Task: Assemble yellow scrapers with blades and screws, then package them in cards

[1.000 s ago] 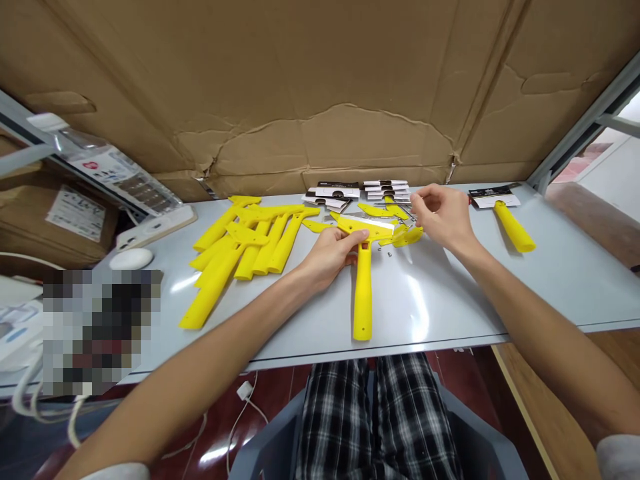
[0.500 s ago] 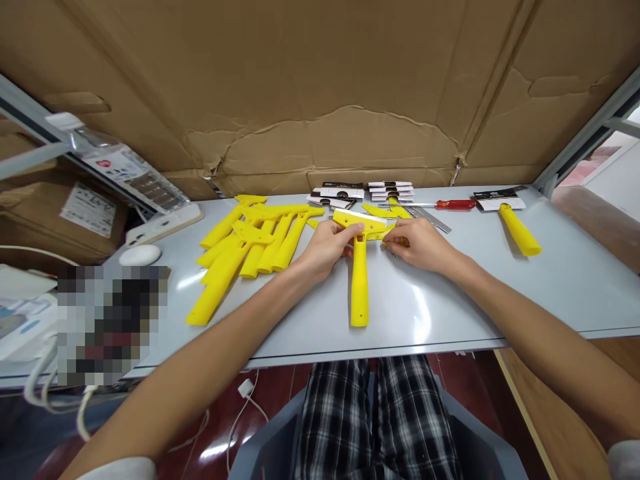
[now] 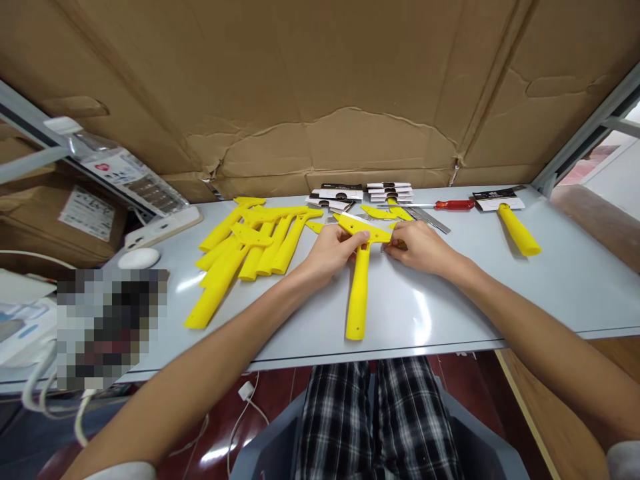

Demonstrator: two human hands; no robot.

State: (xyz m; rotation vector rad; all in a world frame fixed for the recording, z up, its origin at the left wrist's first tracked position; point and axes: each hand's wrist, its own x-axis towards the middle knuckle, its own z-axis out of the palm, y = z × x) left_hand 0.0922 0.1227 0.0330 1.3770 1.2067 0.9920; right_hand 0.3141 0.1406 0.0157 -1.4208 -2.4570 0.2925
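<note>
At desk [image 3: 465, 307], yellow scraper [image 3: 358, 293], tilted further

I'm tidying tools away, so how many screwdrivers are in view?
1: the red-handled screwdriver lies toward the back, beyond the right hand and left of the carded yellow handle. Others may be hidden.

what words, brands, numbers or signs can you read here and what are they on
No words or numbers are readable.
Bottle label: a red heart; lettering too blurred.
Carton label: dark characters, too blurred.
Right card and stacked cards: print too small.
White pack: blue marks, too blurred.
</note>
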